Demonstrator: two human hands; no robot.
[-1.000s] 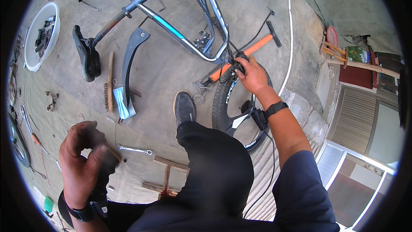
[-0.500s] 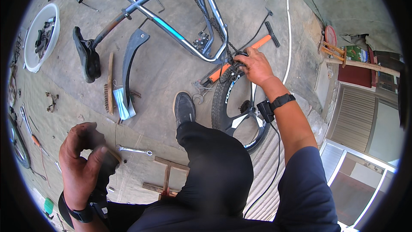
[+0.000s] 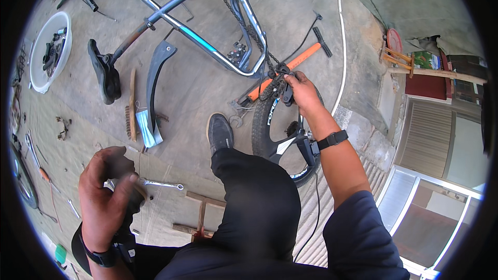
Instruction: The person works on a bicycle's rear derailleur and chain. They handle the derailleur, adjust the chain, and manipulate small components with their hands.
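Note:
My right hand (image 3: pixel 305 93) is closed on a black rear derailleur (image 3: pixel 288 95), its fingers pinched around it above the wheel. A greasy chain (image 3: pixel 257 31) runs from the derailleur up to the blue-and-white bicycle frame (image 3: pixel 194 39), which lies on the ground with its saddle (image 3: pixel 106 75) to the left. Just under the right hand, a wheel with a knobbly tyre (image 3: pixel 259 135) and black-and-white spokes lies flat. My left hand (image 3: pixel 106 199) hovers over my left leg, thumb and fingers curved and apart, with nothing visible between them; its fingertips are blurred.
An orange hand pump (image 3: pixel 303 58) lies beyond the wheel. Near my shoe are an open-ended wrench (image 3: pixel 237 120), a wire brush (image 3: pixel 132 106), a black mudguard (image 3: pixel 154 78) and a blue mask (image 3: pixel 147 130). A white basin (image 3: pixel 66 52) of parts stands far left. Another wrench (image 3: pixel 166 184) lies nearer.
My right hand has turned and shifted slightly left and down, bringing the derailleur more into view over the wheel. The left hand keeps nearly the same pose. The whole view has shifted a little.

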